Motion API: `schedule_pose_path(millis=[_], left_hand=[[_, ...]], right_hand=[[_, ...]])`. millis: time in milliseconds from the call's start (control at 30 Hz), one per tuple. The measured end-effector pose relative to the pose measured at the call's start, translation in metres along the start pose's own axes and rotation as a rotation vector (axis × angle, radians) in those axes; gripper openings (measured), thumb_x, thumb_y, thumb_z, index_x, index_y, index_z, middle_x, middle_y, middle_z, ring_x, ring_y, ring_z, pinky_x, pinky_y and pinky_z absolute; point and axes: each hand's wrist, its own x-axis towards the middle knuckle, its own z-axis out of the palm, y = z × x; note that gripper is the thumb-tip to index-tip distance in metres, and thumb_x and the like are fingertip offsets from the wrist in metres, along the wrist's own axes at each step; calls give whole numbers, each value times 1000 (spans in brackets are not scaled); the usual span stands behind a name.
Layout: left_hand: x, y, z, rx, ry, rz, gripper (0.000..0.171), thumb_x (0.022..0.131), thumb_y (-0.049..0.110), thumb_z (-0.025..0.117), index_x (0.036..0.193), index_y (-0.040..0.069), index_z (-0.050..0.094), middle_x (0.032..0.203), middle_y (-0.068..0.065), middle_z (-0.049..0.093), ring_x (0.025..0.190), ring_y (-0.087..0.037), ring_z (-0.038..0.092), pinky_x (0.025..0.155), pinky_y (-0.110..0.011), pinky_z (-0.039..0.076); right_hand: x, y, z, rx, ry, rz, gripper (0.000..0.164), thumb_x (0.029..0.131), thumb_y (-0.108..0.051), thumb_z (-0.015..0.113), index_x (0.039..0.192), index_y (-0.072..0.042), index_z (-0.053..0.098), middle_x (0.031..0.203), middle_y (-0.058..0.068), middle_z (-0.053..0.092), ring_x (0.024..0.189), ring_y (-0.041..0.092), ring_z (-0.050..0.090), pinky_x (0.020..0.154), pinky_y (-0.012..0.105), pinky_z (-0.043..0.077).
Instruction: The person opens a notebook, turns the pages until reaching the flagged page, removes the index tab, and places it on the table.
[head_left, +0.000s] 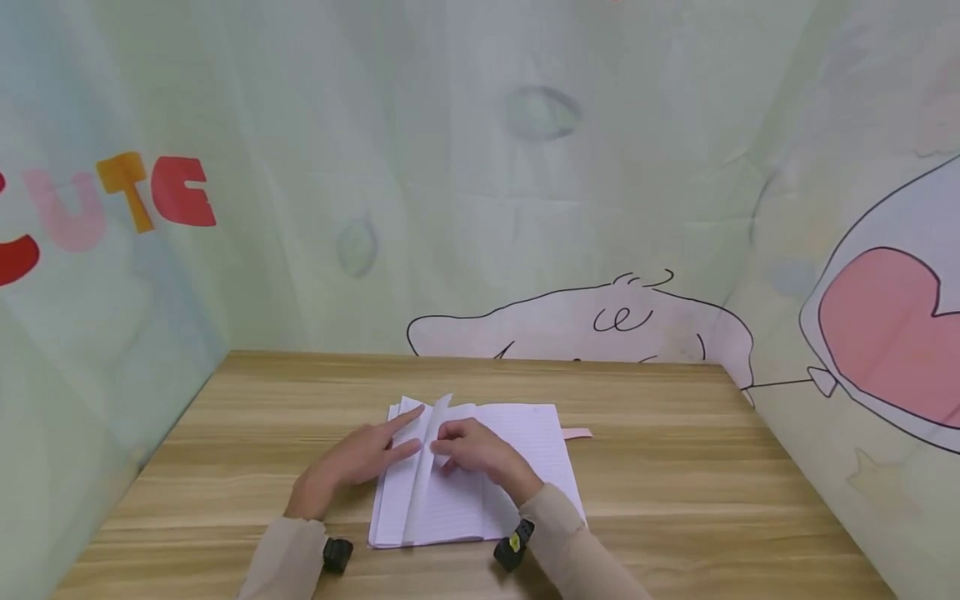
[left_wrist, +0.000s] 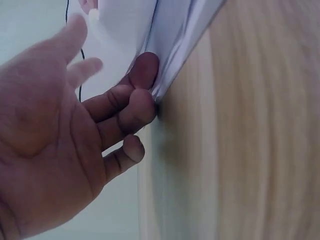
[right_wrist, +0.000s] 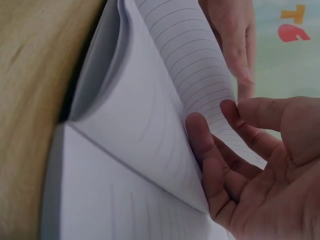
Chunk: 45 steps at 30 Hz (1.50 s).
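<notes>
A notebook point(head_left: 528, 433) lies spread on the table, its white pages ruled with lines. One loose leaf point(head_left: 424, 475) stands up near its left part, between the two hands. My right hand point(head_left: 476, 450) pinches this leaf between thumb and index finger; in the right wrist view the lined leaf point(right_wrist: 185, 55) curves behind those fingertips. My left hand point(head_left: 360, 454) rests on the left-hand pages with index finger and thumb spread apart. Seen from the left wrist, that hand's other fingers point(left_wrist: 142, 107) are slightly bent beside the notebook's edge point(left_wrist: 192, 40).
A pink ribbon or tab point(head_left: 577, 433) sticks out from the notebook's right side. Wood-grained tabletop point(head_left: 675, 467) surrounds the notebook. Printed cloth walls point(head_left: 487, 208) stand behind and at both sides. Dark devices point(head_left: 513, 546) sit at both wrists.
</notes>
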Motion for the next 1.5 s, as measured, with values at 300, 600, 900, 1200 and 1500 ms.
schedule_pose_path(millis=[300, 600, 900, 1200, 1500], left_hand=[[1, 3, 2, -11, -71, 62, 73, 96, 39, 66, 157, 17, 33, 140, -28, 52, 105, -32, 59, 96, -60, 43], [-3, -2, 1, -29, -91, 25, 74, 94, 13, 69, 157, 11, 32, 84, -5, 54, 82, -20, 50, 78, -41, 41], [-1, -1, 5, -26, -83, -90, 80, 93, 17, 72, 157, 3, 26, 132, -21, 56, 103, -26, 53, 99, -50, 41], [-1, 4, 8, -97, -61, -138, 95, 93, 13, 71, 162, 11, 5, 148, -24, 44, 106, -26, 53, 102, -51, 39], [-2, 4, 6, 2, -110, -128, 59, 95, 14, 68, 150, 15, 47, 135, -20, 56, 104, -27, 51, 93, -48, 43]], right_hand=[[-2, 2, -2, -6, -16, -3, 18, 95, -11, 64, 109, -7, 75, 103, 4, 71, 72, 17, 66, 69, 27, 46], [-18, 9, -9, -89, -62, -131, 31, 97, -16, 63, 127, -12, 69, 127, 7, 66, 78, 16, 70, 80, 29, 49], [-28, 15, -24, -258, 3, -187, 33, 96, -15, 64, 129, -16, 68, 129, 8, 66, 78, 13, 68, 68, 27, 50], [-39, 33, -50, -354, 109, -166, 36, 96, -16, 63, 131, -15, 67, 133, 6, 63, 86, 19, 64, 70, 33, 49], [-57, 51, -76, -402, 195, -206, 38, 94, -13, 68, 132, -8, 65, 138, 14, 58, 122, 32, 56, 90, 45, 49]])
